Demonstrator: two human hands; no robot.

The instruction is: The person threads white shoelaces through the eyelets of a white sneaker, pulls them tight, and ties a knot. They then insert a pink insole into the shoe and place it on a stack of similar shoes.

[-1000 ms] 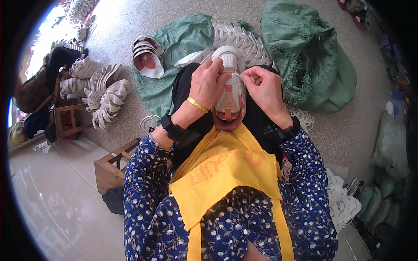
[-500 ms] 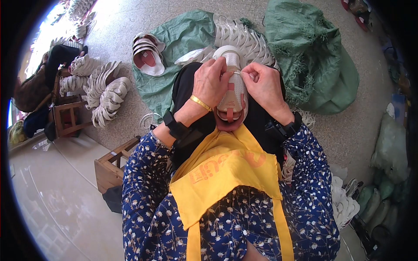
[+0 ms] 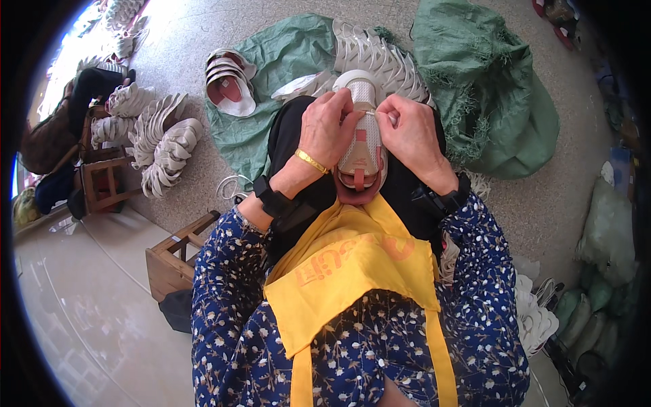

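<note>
A white and pink shoe upper (image 3: 360,163) rests between my knees, its toe pointing away and its pink heel end close to the yellow apron (image 3: 352,271). At its left edge my left hand (image 3: 321,132) is closed in a pinch, with a gold bracelet on the wrist. Opposite it, my right hand (image 3: 412,136) pinches too, thumb against forefinger. A short stretch of white shoelace (image 3: 367,113) runs across the upper between both sets of fingertips. The lace ends inside the fingers are hidden.
Beyond my knees, stacked white uppers (image 3: 380,61) and nested pink-lined ones (image 3: 230,85) lie on a green sheet (image 3: 291,47). A bulky green sack (image 3: 475,88) is at the right. More uppers (image 3: 166,149) sit left, near a wooden stool (image 3: 173,261).
</note>
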